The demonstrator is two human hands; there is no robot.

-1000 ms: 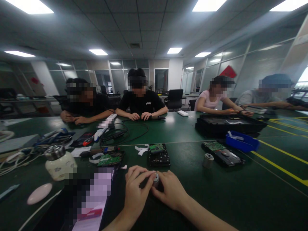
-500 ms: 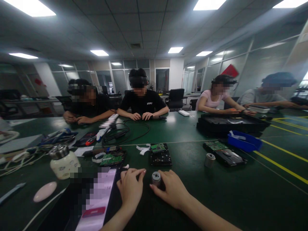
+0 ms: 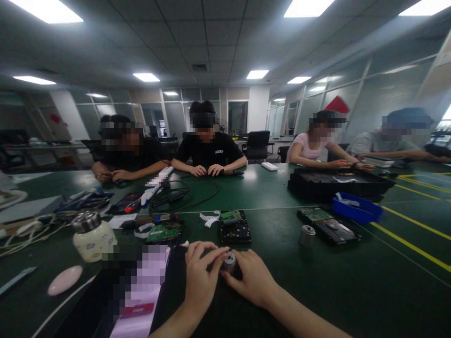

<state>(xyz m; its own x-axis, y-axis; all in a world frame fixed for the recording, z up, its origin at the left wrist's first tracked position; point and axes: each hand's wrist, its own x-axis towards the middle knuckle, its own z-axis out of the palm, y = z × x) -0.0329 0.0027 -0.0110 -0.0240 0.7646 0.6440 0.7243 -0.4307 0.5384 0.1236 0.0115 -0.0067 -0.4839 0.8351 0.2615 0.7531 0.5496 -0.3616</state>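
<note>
Green tabletop (image 3: 250, 193); right fingers (image 3: 244, 258) around upright grey metal cylinder (image 3: 229, 264), top dark-holed.

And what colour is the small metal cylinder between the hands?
The small metal cylinder is grey; see head view.

Was an office, with bench work going on in it. Office tells: tiled ceiling (image 3: 183, 35) with flat light panels (image 3: 258, 74), glass partitions (image 3: 387, 91), black office chair (image 3: 257, 144) and desks (image 3: 49, 147) at the back. Bench tells: big green table (image 3: 338, 277) had yellow lines (image 3: 412, 239) marked on it and carried drive-like units (image 3: 235, 233) with green circuit boards (image 3: 231, 217), a blue bin (image 3: 355, 209) and coiled black cable (image 3: 172, 193). Several people (image 3: 207, 155) sat around it.
</note>
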